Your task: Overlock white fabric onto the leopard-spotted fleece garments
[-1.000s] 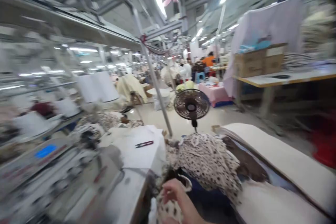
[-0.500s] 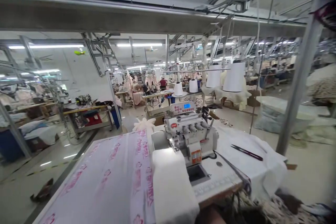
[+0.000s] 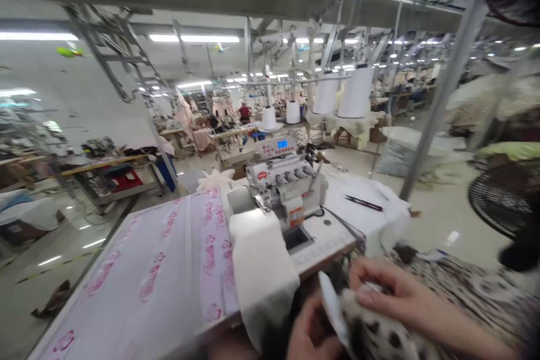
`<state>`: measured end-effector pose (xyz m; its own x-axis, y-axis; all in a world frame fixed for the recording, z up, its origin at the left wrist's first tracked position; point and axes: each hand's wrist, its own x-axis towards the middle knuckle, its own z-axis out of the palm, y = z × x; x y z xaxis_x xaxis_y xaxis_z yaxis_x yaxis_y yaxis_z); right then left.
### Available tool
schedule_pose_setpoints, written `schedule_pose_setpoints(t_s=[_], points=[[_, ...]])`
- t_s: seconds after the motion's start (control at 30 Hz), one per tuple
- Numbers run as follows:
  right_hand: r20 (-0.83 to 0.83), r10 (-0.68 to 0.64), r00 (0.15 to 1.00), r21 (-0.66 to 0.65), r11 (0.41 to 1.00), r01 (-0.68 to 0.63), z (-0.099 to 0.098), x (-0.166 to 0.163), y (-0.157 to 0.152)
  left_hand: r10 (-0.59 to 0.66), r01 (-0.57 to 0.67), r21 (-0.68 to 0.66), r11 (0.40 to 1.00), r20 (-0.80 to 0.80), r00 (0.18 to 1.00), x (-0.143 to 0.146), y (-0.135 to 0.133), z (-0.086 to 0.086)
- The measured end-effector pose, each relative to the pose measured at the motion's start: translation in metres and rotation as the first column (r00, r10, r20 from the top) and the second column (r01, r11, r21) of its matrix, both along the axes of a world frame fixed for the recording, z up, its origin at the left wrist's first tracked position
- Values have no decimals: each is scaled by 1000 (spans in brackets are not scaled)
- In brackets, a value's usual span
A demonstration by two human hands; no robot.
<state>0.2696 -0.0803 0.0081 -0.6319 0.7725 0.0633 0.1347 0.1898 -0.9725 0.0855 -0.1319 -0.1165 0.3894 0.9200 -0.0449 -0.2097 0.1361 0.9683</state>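
Note:
Both of my hands are low in the head view, at the front edge of the sewing table [image 3: 333, 236]. My right hand [image 3: 386, 292] pinches a piece of white fabric with dark spots [image 3: 371, 334]. My left hand [image 3: 312, 334] is curled under the same piece, its fingers closed on the cloth's edge. A white overlock sewing machine [image 3: 284, 183] stands on the table just beyond my hands, with a blue display on top. More spotted fabric [image 3: 476, 292] trails off to the right under my right forearm.
A white sheet with pink print [image 3: 160, 275] covers the table's left part. Dark thread snips [image 3: 363, 203] lie on white cloth right of the machine. Thread cones [image 3: 356, 93] stand behind. A metal pole [image 3: 439, 101] and a black fan [image 3: 500, 202] are on the right. Other workstations fill the hall.
The view swung left from the fan and fabric pile to the sewing machine, then dipped down. Both hands have come into view holding the spotted fabric.

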Motion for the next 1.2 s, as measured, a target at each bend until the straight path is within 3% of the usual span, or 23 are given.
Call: schedule_pose_setpoints(t_s=[0.1,0.17,0.23,0.37,0.47,0.6,0.7,0.83,1.07,1.2], points=[[10,109,994,75,991,-110,6,3,4,181,-190,101,977,92,979,-13,10,2],[2,204,979,45,978,-204,5,6,7,210,-226,145,963,118,971,-21,16,8],[-24,272,962,13,962,-272,2,9,9,125,-139,181,973,90,988,-25,21,16],[-89,270,959,9,963,-270,-6,15,13,-224,216,200,956,18,974,-22,31,24],[-168,175,970,-31,983,-183,-13,21,18,-387,376,120,919,80,919,-13,34,14],[-273,-39,961,-121,993,6,-24,25,23,-435,443,29,896,256,863,1,30,-12],[-327,-177,928,-201,973,114,-29,22,26,-280,294,-13,956,265,923,9,25,-34],[-388,-257,885,-275,949,155,-33,17,26,-8,19,-110,994,107,994,13,23,-49],[-435,-328,839,-323,926,195,-40,13,23,53,-53,89,995,-4,999,25,23,-26],[-448,-339,827,-337,921,195,-40,10,20,183,-168,134,977,-110,977,37,23,-18]])
